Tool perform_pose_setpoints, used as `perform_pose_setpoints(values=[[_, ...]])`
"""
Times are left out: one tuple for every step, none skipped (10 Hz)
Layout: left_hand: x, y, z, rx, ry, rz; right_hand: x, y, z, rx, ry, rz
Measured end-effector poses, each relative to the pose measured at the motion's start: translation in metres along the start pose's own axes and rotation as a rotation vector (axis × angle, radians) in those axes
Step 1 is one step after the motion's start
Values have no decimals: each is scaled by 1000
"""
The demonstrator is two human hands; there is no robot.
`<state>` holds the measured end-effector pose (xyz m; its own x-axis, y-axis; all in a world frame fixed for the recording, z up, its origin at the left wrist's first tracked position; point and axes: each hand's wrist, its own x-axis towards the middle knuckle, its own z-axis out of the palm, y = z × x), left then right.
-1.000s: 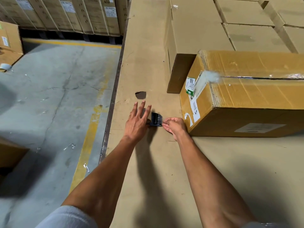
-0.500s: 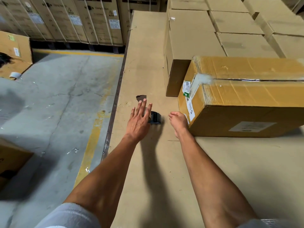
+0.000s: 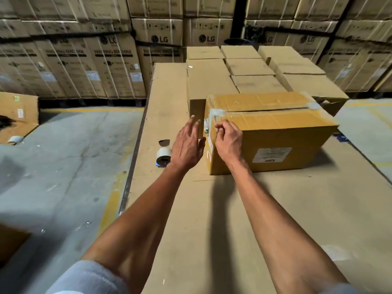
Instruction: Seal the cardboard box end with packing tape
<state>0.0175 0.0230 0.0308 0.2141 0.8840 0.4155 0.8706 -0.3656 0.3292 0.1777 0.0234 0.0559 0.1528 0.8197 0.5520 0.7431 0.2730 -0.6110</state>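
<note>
Box: your cardboard box (image 3: pixel 273 132) sits on the tabletop (image 3: pixel 233 219), clear tape crumpled over its near-left top corner.
Right hand (image 3: pixel 228 141): fingers seemingly pinching tape at that corner.
Left hand (image 3: pixel 187 145): fingers spread, empty, beside the box end.
Tape roll (image 3: pixel 163 155): left, on tabletop.

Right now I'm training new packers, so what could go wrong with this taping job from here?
The right hand pinches at the tape strip on the box corner; thin tape may fold onto itself or wrinkle before it lies flat. The left hand hovers open beside the box end and could catch a sticky edge. The tape roll stands on its rim near the table edge, so a nudge might roll it off.
</note>
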Motion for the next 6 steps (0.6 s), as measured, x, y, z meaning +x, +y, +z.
perform_pose_setpoints(values=[[5, 38, -3, 31, -65, 76, -1, 32, -46, -125, -38, 26], [1, 77, 5, 108, -212, 86, -6, 74, -85, -362, -260, 64], [-2, 107, 13, 214, -368, 5, -9, 106, -123, -477, -555, 111], [-5, 140, 10, 227, -413, -104, -6, 129, -160, -493, -662, 76], [-11, 180, 0, 242, -353, -133, -1, 137, -195, -462, -566, -19], [-9, 216, -14, 279, -239, -152, 8, 136, -226, -451, -458, -103]])
